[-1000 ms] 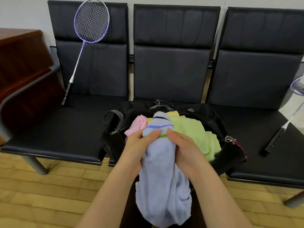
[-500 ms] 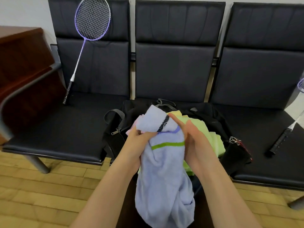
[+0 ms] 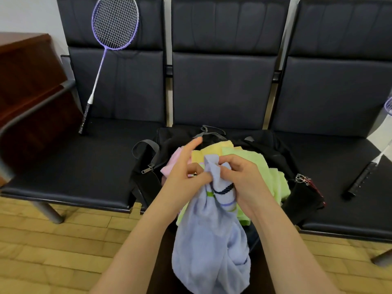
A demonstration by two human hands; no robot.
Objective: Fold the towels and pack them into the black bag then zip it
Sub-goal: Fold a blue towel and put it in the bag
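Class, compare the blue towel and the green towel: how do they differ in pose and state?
The blue towel is held up by both hands, left hand and right hand, and hangs bunched in front of the bag; the green towel lies in the open bag, untouched. The blue towel shows stripes and a dark cord loop; the green towel looks plain. Neither is neatly folded.

1. Your left hand point(image 3: 186, 177) pinches the blue towel point(image 3: 212, 240) with thumb and curled fingers, index finger pointing straight forward.
2. Your right hand point(image 3: 244, 179) has its grip curled round the towel's bunched top.
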